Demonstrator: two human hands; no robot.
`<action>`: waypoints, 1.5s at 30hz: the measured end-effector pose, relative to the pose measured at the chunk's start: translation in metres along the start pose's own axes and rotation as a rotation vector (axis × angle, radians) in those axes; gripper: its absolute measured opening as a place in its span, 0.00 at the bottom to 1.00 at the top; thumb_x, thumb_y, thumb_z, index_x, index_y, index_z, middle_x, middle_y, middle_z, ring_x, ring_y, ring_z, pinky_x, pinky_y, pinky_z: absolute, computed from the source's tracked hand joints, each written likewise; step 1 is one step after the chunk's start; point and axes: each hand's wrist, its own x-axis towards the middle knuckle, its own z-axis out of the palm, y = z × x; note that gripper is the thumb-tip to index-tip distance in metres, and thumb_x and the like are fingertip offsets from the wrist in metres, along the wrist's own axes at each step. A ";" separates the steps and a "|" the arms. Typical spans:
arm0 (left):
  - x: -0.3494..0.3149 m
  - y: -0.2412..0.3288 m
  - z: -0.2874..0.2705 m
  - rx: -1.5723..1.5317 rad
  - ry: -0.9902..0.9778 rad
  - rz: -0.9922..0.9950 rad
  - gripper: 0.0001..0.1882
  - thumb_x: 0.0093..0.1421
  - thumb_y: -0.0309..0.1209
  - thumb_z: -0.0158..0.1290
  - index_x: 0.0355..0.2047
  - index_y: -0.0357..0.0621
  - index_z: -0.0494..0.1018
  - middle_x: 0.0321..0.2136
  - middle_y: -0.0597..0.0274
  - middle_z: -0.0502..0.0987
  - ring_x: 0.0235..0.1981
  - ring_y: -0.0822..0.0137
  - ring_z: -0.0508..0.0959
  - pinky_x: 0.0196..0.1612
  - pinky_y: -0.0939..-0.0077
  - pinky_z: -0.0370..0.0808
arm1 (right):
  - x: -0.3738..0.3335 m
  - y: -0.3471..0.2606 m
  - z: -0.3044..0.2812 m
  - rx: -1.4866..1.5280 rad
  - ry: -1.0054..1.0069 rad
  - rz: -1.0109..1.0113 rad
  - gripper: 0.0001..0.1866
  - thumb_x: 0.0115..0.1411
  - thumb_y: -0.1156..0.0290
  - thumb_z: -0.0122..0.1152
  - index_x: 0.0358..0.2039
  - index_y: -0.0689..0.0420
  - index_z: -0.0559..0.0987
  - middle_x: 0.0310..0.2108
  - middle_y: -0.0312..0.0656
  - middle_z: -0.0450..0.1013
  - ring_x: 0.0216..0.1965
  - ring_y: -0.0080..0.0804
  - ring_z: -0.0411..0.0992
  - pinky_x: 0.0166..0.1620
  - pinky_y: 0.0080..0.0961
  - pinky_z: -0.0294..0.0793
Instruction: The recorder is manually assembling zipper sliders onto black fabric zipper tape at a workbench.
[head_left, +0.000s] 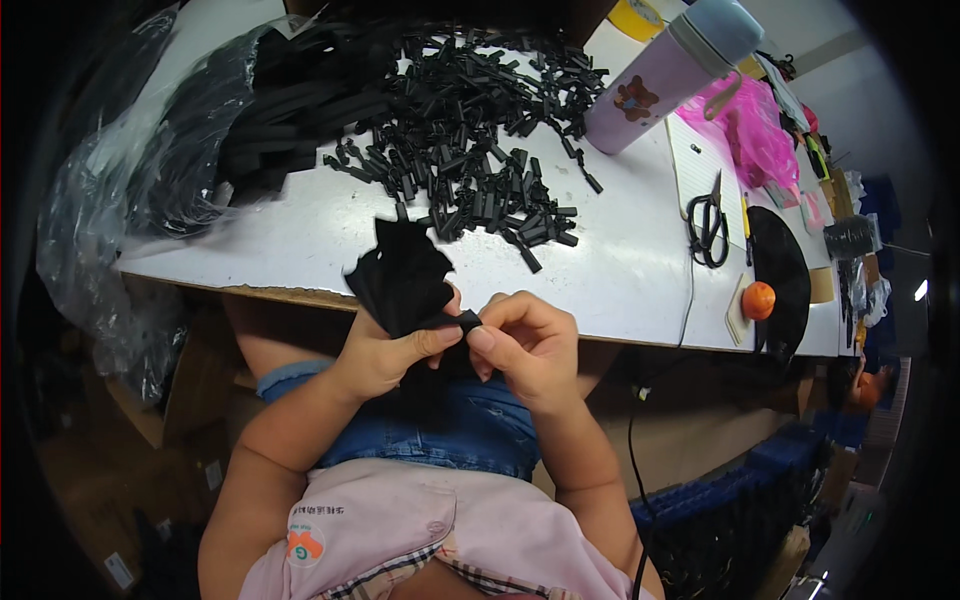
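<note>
1. Two bare hands meet just in front of the table, around a piece of black cloth.
2. The left hand holds the cloth bunched in its grip, thumb pressed on top; the loose part fans out toward the table's front edge.
3. The right hand, its fingers curled narrow, pinches at a small black end between thumb and forefinger (whether this belongs to the cloth, I cannot tell).
4. Many small black tabs lie heaped across the middle of the table, toward its far side.
5. At the table's left, a clear plastic bag hangs partly over the edge.
6. On the table's right stands a lilac bottle; nearer the front lie black scissors, partly on a notepad.
</note>
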 end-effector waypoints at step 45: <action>0.008 0.026 0.001 0.165 0.131 0.295 0.08 0.50 0.24 0.49 0.31 0.40 0.62 0.27 0.62 0.61 0.22 0.72 0.64 0.24 0.80 0.69 | 0.042 -0.049 -0.092 -0.032 0.604 -0.178 0.02 0.51 0.77 0.50 0.25 0.62 0.70 0.16 0.39 0.67 0.11 0.15 0.60 0.13 0.11 0.58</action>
